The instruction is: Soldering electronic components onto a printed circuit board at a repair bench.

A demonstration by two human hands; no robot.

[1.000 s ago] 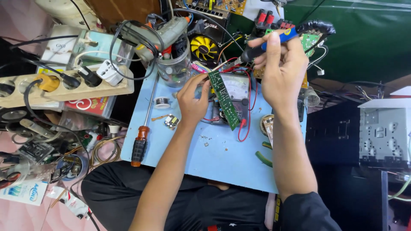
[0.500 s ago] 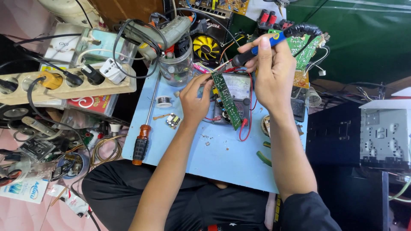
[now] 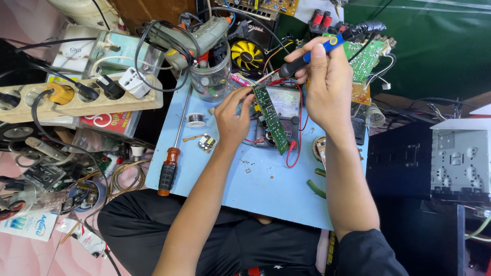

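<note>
My left hand point(image 3: 234, 116) pinches the top end of a narrow green circuit board point(image 3: 272, 119) and holds it on edge over a multimeter point(image 3: 283, 105) on the light blue board point(image 3: 245, 179). My right hand point(image 3: 323, 84) grips a soldering iron point(image 3: 312, 52) with a black and blue handle, tip pointing down-left toward the board's upper end. Red wires loop around the multimeter.
A long orange-handled screwdriver point(image 3: 171, 156) lies at the blue board's left edge, near a solder spool point(image 3: 195, 119) and a small circuit piece point(image 3: 206, 142). A glass jar point(image 3: 210, 76), glue gun point(image 3: 197, 38), yellow fan point(image 3: 246, 53), power strip point(image 3: 76, 97) and a metal chassis point(image 3: 460, 158) surround it.
The soldering iron tip has come down closer to the top of the green circuit board. My left hand has kept its grip on the board, which stays over the multimeter.
</note>
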